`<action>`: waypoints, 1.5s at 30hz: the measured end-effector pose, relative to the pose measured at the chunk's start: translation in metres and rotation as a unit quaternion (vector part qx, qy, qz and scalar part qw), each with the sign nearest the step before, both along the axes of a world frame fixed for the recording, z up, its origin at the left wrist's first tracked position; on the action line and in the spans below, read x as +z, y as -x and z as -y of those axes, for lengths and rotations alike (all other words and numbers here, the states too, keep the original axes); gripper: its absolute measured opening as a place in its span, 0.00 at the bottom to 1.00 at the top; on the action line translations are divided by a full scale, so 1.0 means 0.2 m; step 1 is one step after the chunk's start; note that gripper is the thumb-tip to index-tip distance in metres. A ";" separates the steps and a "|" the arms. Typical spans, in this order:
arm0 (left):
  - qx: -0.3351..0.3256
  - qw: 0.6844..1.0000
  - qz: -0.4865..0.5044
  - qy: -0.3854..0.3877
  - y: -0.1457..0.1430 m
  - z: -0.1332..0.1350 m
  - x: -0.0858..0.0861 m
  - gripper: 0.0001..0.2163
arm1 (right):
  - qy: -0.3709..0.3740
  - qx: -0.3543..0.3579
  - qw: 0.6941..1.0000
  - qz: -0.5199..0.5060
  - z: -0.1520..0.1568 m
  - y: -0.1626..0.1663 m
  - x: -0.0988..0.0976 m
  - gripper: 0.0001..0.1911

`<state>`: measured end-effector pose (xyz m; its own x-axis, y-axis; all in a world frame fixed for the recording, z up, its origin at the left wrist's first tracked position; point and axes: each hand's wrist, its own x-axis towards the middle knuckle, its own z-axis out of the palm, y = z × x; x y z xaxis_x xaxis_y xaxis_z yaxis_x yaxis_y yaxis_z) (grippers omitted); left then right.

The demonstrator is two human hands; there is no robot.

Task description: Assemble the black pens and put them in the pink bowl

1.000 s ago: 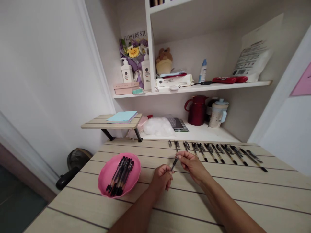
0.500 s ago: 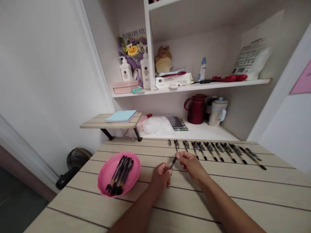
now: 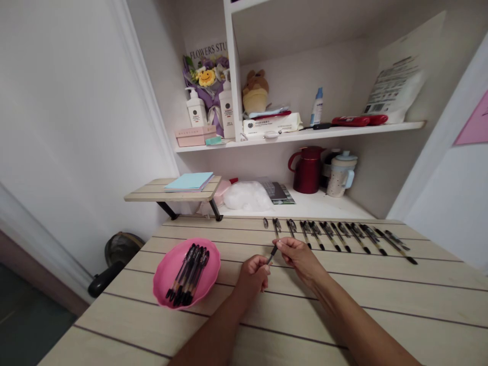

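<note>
Above the table in front of me, a black pen (image 3: 272, 253) slants between my two hands. My left hand (image 3: 252, 274) is closed around its lower end, and the fingers hide that end. At the upper end, my right hand (image 3: 299, 258) pinches the pen between thumb and fingertips. Beyond my right hand, several uncapped pens (image 3: 356, 238) lie in a row, with caps near their far ends. A single dark cap (image 3: 266, 223) lies at the row's left end. To the left, a pink scalloped bowl (image 3: 161, 279) holds several capped black pens (image 3: 189, 274).
A small raised stand (image 3: 148, 190) with blue paper (image 3: 189, 181) is at the back left. Behind the table, a shelf unit holds a red jug (image 3: 308, 170), a lidded cup (image 3: 342, 174) and a white plastic bag (image 3: 247, 196). A dark chair arm (image 3: 104, 279) is beside the left edge.
Both hands stay nearly in place on the pen. Its visible part looks slightly turned or shifted between the fingers. The camera view has moved very slightly.
</note>
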<state>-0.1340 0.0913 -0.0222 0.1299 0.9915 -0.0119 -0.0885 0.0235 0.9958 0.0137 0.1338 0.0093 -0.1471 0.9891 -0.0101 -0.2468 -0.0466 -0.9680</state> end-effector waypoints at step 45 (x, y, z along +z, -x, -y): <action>0.018 1.000 -0.017 0.000 0.01 -0.02 -0.01 0.08 | -0.003 0.026 1.000 -0.014 -0.01 -0.02 -0.01 0.20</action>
